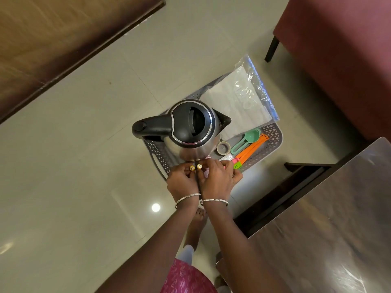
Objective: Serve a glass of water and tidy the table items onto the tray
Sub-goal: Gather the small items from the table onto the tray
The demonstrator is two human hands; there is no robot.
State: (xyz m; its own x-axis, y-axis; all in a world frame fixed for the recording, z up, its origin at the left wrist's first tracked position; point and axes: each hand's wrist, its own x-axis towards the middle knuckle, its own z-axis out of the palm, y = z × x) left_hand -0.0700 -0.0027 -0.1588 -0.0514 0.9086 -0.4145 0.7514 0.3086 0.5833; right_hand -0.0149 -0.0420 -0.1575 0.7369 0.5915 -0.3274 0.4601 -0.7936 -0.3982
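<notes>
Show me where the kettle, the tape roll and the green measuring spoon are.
kettle (188, 121), head view, on its black lid.
tape roll (223, 153), head view, on its near rim.
green measuring spoon (252, 134), head view, in its bowl.

Grey perforated tray (273, 134) bearing upright steel kettle (190, 125), black lid shut, handle pointing left; clear bag (239, 98) flat at far end; tape roll (223, 148), green scoop (245, 140), orange strips (251, 150), possibly clips, just right of kettle.

kettle (191, 144): brushed steel, glossy black plastic | tray (273, 135): grey perforated plastic | floor (84, 144): glossy tile
</notes>
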